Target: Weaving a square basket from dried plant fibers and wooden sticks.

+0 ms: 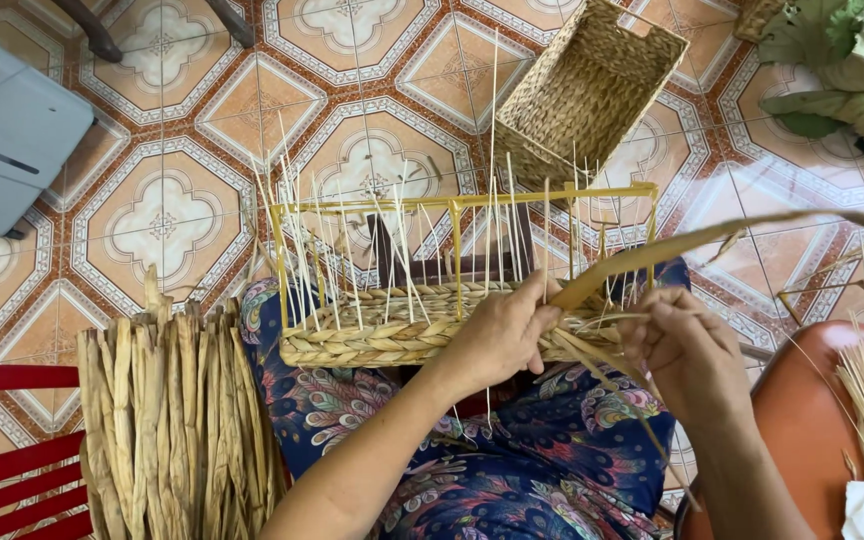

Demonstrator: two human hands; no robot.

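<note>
Left hand [497, 338]: presses the half-woven straw basket on a yellow wire frame [392, 335], grip closed on the braid.
Right hand [687, 355]: pinches a long dried fibre strand [732, 232].
Risk: strand may snap or snag thin upright stakes [402, 240] if tugged hard.

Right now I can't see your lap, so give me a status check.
Left hand pressing the half-woven basket. Right hand gripping the long fibre strip. Thin upright stakes crowd the yellow frame.

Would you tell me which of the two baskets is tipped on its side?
The finished woven basket on the tiled floor; the half-woven basket with the yellow frame sits upright on the lap.
</note>
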